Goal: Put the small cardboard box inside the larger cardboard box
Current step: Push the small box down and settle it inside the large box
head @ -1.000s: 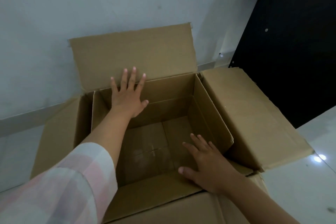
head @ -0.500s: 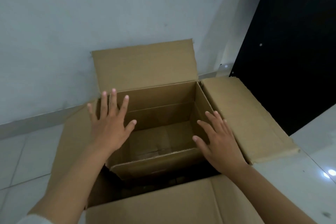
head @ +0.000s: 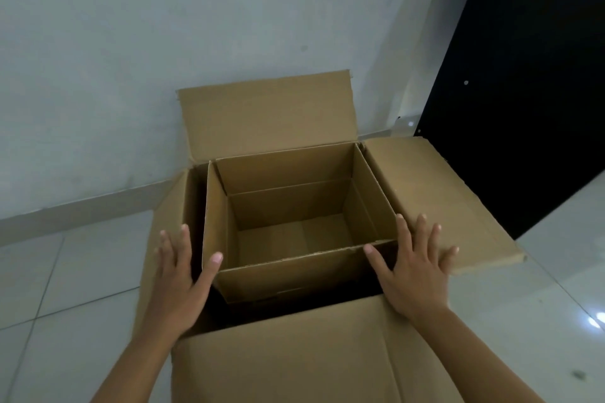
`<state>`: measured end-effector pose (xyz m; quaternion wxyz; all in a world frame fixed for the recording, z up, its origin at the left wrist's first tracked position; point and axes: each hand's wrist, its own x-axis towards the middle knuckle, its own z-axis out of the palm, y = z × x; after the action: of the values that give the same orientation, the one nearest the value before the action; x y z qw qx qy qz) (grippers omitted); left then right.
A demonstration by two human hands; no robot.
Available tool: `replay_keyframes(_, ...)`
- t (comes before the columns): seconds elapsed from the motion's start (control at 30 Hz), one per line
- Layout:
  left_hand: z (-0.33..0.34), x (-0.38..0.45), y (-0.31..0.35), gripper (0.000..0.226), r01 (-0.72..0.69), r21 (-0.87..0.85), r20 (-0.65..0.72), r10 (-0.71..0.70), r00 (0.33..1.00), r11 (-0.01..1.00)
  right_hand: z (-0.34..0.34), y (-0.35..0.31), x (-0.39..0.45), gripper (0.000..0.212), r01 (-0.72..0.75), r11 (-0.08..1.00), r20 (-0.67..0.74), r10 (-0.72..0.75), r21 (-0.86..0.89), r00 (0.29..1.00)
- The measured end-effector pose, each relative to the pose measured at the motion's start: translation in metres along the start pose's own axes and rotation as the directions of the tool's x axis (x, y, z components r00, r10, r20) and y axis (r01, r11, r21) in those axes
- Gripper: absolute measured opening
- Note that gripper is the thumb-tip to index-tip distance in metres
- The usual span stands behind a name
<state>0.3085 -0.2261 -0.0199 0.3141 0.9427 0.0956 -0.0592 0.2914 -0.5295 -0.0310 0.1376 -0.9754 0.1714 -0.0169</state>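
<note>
The small cardboard box [head: 294,275], open-topped and empty, sits inside the larger cardboard box [head: 435,193], pushed toward its far right corner. The larger box's four flaps are spread outward. My left hand [head: 178,281] hovers with spread fingers over the left side of the larger box, its thumb at the small box's near left corner. Fingers apart, my right hand [head: 414,268] rests over the right flap, with the thumb next to the small box's near right corner. Neither hand grips anything.
The boxes stand on a pale tiled floor [head: 65,288] against a white wall [head: 163,42]. A black panel or door [head: 523,91] rises at the right. A dark gap shows between the small box and the larger box's near wall.
Both hands have come out of the small box and drawn back toward me to its near corners. The view has pulled back and up.
</note>
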Motion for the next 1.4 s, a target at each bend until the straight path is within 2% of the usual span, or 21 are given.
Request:
replay_keyframes(0.33,0.023,0.017,0.036,0.09,-0.155,0.029,0.006,0.155,0.988,0.988,-0.003,0.031,0.037,0.092,0.093,0.993,-0.002,-0.094,-0.078,0.996)
replay_keyframes(0.57,0.053,0.046,0.066,0.085,-0.218,0.101,0.033,0.216,0.976,0.971,-0.01,0.06,0.071,0.094,0.074,0.994,-0.012,-0.075,-0.077,0.997)
replay_keyframes(0.8,0.071,0.066,0.095,0.09,-0.198,0.107,0.01,0.198,0.98,0.974,-0.016,0.077,0.107,0.087,0.1,0.993,-0.041,-0.103,-0.07,0.994)
replay_keyframes(1.1,0.089,0.077,0.12,0.088,-0.166,0.12,-0.028,0.17,0.985,0.979,-0.02,0.093,0.148,0.092,0.127,0.989,-0.102,-0.134,-0.073,0.986)
replay_keyframes(1.17,0.091,0.079,0.122,0.089,-0.16,0.136,-0.036,0.166,0.985,0.978,-0.018,0.093,0.149,0.086,0.082,0.996,-0.172,-0.088,-0.041,0.981)
replay_keyframes(1.23,0.093,0.079,0.123,0.091,-0.152,0.146,-0.044,0.16,0.986,0.978,-0.015,0.092,0.145,0.078,-0.054,0.994,-0.222,0.074,0.095,0.972)
replay_keyframes(1.3,0.092,0.079,0.123,0.091,-0.146,0.141,-0.046,0.154,0.987,0.979,-0.012,0.091,0.14,0.078,-0.191,0.955,-0.225,0.242,0.226,0.944)
replay_keyframes(1.4,0.089,0.077,0.124,0.09,-0.138,0.126,-0.045,0.145,0.988,0.982,-0.017,0.091,0.136,0.083,-0.304,0.875,-0.205,0.399,0.375,0.894)
